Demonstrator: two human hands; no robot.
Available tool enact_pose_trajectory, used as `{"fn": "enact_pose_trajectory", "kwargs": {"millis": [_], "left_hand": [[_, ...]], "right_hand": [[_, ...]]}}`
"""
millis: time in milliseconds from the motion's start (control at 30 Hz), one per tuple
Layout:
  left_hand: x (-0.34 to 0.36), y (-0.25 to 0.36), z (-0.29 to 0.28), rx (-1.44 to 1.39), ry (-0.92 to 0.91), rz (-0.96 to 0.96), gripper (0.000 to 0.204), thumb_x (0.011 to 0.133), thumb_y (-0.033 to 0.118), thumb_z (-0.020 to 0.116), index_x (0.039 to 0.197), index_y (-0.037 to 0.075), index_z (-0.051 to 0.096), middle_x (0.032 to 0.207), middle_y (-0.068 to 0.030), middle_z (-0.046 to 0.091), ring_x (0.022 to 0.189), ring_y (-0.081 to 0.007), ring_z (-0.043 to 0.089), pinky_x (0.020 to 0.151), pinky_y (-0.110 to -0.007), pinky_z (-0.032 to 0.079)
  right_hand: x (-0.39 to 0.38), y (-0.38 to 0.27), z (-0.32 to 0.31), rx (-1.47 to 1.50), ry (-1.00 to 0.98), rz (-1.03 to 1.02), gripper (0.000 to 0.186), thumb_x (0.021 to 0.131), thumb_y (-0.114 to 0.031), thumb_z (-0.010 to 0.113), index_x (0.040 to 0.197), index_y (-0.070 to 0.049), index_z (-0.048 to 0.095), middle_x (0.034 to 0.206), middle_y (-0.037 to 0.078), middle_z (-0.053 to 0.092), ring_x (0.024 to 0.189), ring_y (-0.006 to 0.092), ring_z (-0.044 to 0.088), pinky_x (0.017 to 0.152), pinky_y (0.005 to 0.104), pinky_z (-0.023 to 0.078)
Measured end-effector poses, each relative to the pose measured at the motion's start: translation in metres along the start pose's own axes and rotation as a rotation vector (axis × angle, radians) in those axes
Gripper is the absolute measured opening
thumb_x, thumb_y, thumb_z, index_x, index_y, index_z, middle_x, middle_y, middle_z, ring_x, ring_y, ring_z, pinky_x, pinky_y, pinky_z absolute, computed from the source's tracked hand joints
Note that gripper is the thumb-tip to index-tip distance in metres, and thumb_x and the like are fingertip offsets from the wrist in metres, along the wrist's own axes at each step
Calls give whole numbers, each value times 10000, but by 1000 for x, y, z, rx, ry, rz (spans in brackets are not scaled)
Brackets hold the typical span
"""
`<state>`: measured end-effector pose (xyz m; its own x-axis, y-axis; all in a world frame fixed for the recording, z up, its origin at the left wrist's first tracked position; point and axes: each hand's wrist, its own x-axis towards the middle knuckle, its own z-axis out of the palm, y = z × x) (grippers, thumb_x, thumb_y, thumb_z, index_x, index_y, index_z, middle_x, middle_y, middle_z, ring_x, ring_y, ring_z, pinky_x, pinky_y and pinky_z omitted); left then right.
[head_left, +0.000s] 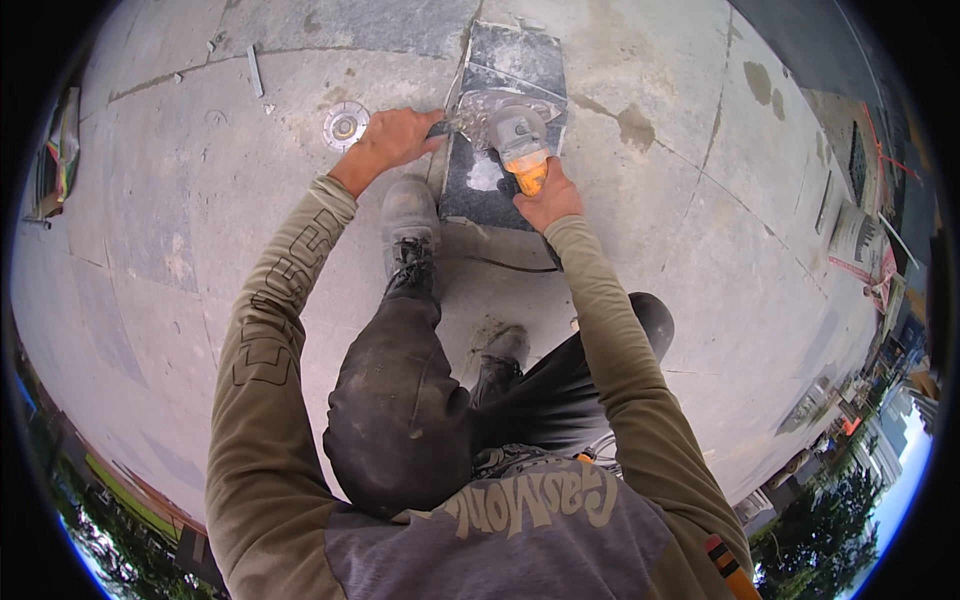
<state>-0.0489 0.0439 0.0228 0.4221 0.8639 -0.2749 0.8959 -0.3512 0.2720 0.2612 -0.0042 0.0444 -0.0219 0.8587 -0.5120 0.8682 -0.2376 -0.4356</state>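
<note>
Grinder in the right hand, over a dark slab on a dusty floor

The underside of the grinder (519, 146) cannot be seen: its gray head covers that part of the slab (515, 60), so whether the two touch is unclear. The right hand (550, 197) is wrapped around the orange body, but most of its fingers are out of sight beneath. The left hand (395, 138) pinches a small dark piece (438, 129) between fingers and thumb at the slab's left edge; its far end is too blurred to tell whether it belongs to the grinder, the slab or neither. Gray dust and a pale patch (485, 172) mask parts of the slab's surface. A black cord (500, 264) shows below the slab, one end lost behind the right forearm, the other near the boots.

The slab lies on the concrete floor (200, 260), ahead of the person. The front boot (410, 218) stands just beside its lower left corner; the rear boot (507, 345) is partly covered by the trouser leg. A pale round disc (346, 126) lies just left of the left hand, and a thin strip (255, 71) farther off. Along the right rim, a sheet (858, 240) and other clutter are bent and hard to sort out. An orange pencil (735, 575) is cut off by the lower edge.
</note>
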Motion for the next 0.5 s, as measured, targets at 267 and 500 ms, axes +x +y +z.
{"fn": "enact_pose_trajectory", "kwargs": {"millis": [267,500], "left_hand": [[1,-3,2,8,31,19,505,1005,487,652,1376,148,609,829,-188,749,821,-388,749,693,-503,609],[5,3,-12,-21,-46,-8,477,1003,452,662,1376,160,606,864,-189,752,888,-398,747,754,-523,607]], "right_hand": [[-6,13,4,-6,4,41,746,741,-300,843,1346,-70,472,1124,248,738,1085,448,709,948,494,577],[-5,23,-5,65,70,93,745,739,-288,842,1347,-68,472,1127,256,736,1084,452,708,958,484,578]]}}
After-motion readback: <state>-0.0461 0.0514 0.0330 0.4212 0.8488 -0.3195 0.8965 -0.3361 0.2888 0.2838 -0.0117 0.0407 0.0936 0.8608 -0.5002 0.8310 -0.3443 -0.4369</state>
